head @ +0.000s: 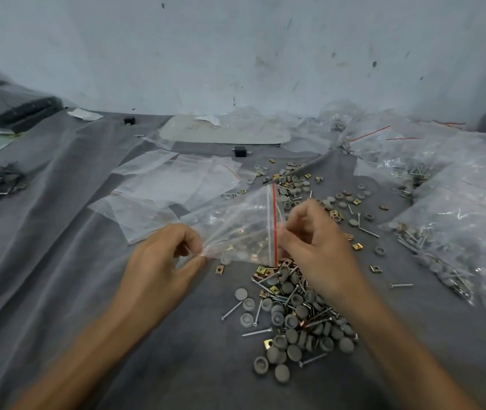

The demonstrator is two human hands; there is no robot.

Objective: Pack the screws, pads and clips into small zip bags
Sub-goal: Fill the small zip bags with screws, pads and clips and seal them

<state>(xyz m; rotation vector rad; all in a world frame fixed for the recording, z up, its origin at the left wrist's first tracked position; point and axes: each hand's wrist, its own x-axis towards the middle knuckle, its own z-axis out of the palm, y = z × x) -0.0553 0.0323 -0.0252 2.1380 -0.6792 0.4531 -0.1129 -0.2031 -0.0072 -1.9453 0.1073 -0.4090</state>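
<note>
left hand pinches the bottom corner of a clear zip bag held above the middle of the worktop. right hand pinches its red-striped mouth. below it lies a pile of screws, pads and clips. filled bags crowd the right edge.

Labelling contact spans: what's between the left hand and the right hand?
In the head view, a clear plastic zip bag with a red seal strip spans the gap; the left hand pinches one corner, the right hand pinches its red-striped mouth.

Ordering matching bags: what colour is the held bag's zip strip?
The zip strip is red; head view.
</note>
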